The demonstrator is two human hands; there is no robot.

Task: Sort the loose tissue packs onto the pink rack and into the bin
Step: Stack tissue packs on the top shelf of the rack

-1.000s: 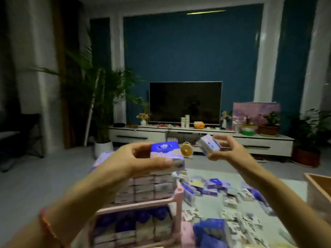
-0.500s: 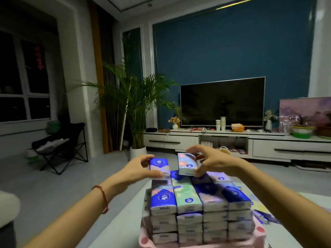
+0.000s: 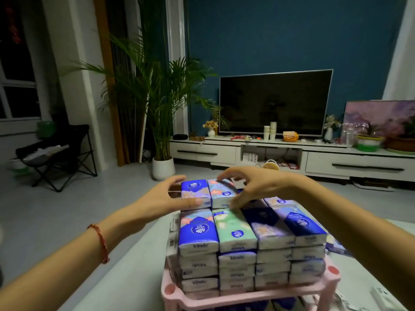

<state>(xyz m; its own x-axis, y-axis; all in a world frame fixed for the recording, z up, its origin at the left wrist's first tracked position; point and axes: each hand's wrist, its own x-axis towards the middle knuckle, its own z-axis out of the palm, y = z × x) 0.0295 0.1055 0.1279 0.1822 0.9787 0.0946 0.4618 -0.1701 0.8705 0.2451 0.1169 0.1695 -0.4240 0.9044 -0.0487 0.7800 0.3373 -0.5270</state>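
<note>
Grip of left hand (image 3: 165, 199) is clamped on a blue-and-lilac plastic-wrapped tissue pack (image 3: 195, 191), thumb on its near end, fingers over the far end. Grip of right hand (image 3: 260, 187) arches over a teal floral plastic-wrapped tissue pack (image 3: 221, 194), thumb at the near end, fingertips on the far edge, pinching it.

The two packs lie flat, side by side and touching, between the two grips. They sit on the far left of the stacked tissue packs (image 3: 251, 234). The stack spreads below and toward the viewer from both grips, four columns across, several layers high. It fills the top tier of the pink plastic rack (image 3: 247, 299), which stands on a pale counter (image 3: 125, 272).

Red string bracelet (image 3: 102, 241) on the left wrist. Beyond the grips: dark flat television (image 3: 275, 102) on a white low cabinet (image 3: 224, 151), and a potted green palm (image 3: 157, 104). Black folding chair (image 3: 65, 153) is well apart, left of the left grip.
</note>
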